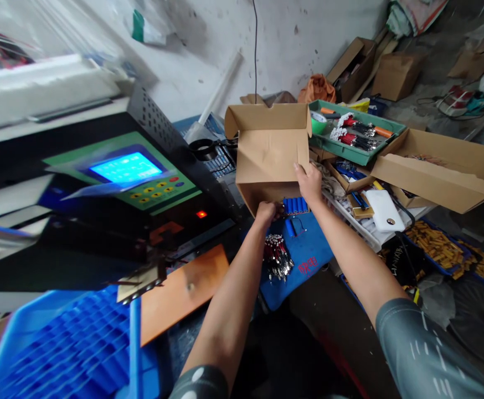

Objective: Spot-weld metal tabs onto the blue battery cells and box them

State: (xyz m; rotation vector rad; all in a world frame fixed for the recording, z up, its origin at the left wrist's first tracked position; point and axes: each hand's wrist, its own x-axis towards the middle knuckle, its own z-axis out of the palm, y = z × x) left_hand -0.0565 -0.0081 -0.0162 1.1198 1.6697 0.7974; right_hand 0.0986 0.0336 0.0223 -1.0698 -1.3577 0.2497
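An open cardboard box (272, 158) stands tilted at the back of the blue work surface (277, 293). My right hand (309, 182) is closed on the box's right edge, thumb on the inner face. Lower down, my left hand (268, 213) is curled at the box's front, beside the left end of a row of blue cylindrical battery cells (295, 205). Whatever its fingers hold is hidden. In front of the row lies a single blue cell (290, 228) with thin leads. A bundle of red and black wires (278, 257) with white connectors rests nearer me.
A machine with a lit screen (126, 167) stands left, above an orange board (184, 288) and a blue crate (135, 343) of blue cylinders. At right are a green tray (352, 152) of wires, another cardboard box (437, 177) and a white power bank-like device (384, 210).
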